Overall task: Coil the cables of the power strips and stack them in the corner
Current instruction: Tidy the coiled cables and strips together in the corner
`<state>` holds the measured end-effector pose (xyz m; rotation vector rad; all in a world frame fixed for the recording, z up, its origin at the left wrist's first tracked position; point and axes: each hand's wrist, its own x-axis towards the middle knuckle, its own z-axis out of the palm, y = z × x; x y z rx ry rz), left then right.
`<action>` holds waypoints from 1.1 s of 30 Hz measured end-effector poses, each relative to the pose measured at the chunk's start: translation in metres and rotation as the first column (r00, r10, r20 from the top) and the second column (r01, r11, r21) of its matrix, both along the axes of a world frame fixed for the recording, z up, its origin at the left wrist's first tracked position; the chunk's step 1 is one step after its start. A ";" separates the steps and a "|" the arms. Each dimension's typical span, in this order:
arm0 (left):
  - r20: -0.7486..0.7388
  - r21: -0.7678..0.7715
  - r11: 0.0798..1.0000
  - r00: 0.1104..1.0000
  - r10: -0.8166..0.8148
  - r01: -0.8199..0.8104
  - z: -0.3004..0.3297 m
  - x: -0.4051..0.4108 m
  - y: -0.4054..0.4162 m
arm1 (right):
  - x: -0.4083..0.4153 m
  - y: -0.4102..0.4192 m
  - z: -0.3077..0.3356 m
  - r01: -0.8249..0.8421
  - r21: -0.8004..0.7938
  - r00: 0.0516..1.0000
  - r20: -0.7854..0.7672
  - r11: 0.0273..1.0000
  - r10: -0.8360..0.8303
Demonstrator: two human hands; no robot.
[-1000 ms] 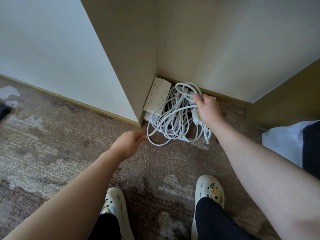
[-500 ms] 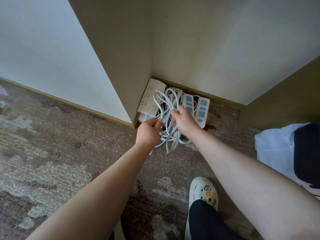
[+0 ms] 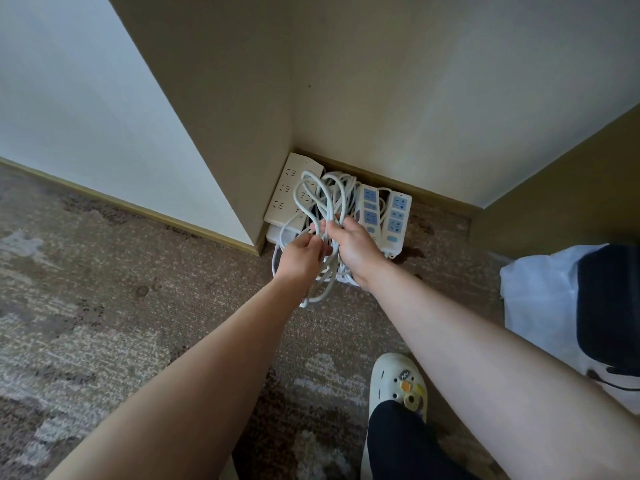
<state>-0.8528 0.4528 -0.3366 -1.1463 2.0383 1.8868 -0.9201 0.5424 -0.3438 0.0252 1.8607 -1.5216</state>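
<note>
A bundle of white cable point(image 3: 323, 199) rises in loops over the floor corner. My right hand point(image 3: 353, 249) grips the bundle at its middle. My left hand point(image 3: 304, 254) holds strands of the same cable just to the left, fingers curled round them. A loop hangs below both hands towards the carpet. A cream power strip point(image 3: 289, 192) leans in the corner on top of another white one. Two white strips with blue sockets point(image 3: 367, 206) point(image 3: 397, 216) lie side by side to the right of the cable.
Beige walls meet in the corner point(image 3: 292, 147) behind the strips, with a wall edge jutting out on the left. Patterned brown carpet point(image 3: 138, 306) covers the floor. A white and dark bundle of cloth point(image 3: 568, 306) lies at the right. My white clog point(image 3: 398, 382) stands below.
My right hand left the strip at the right and took the cable bundle at its middle. My left hand came in from the left and gripped the cable beside it.
</note>
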 end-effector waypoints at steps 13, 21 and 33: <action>-0.081 -0.076 0.950 0.947 -0.310 0.304 -0.009 0.002 -0.006 | -0.002 0.008 0.003 0.098 -0.081 0.953 0.295 0.992 -0.070; -0.039 -0.194 0.939 0.954 -0.296 0.283 -0.014 -0.004 -0.008 | 0.001 0.009 0.012 -0.055 -0.194 0.923 0.364 0.979 0.124; 0.172 -0.342 0.884 0.946 -0.276 0.320 -0.039 -0.025 -0.024 | -0.040 0.064 -0.074 0.124 0.613 0.962 -0.266 0.780 0.056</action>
